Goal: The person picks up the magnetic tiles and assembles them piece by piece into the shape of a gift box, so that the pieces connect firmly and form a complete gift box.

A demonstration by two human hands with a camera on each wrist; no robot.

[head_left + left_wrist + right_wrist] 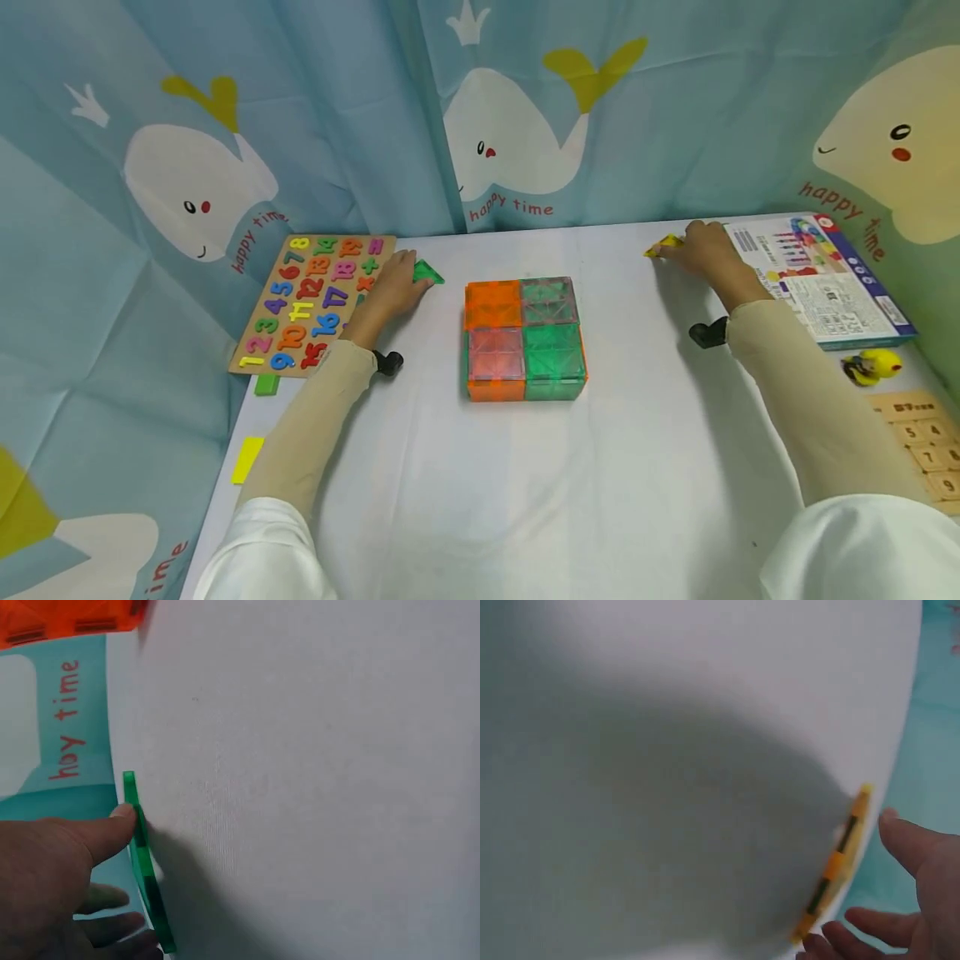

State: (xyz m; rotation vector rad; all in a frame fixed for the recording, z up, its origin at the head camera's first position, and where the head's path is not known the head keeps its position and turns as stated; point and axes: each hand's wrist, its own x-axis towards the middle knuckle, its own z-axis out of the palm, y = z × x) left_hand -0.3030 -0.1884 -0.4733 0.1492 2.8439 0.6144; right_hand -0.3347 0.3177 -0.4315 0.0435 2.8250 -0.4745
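Sleeves reach out over the white desk (480,500); left hand (393,292) rests beside the number board (311,302), thumb and fingers (112,825) touching a green tile (426,272) that stands on edge at the far-left desk. Right hand (701,248) lies at the far-right edge by the box (825,279), fingers (907,844) loosely spread next to a yellow tile (664,244); grip not discernible. Block of orange and green tiles (523,337) sits mid-desk between both hands, well apart from each.
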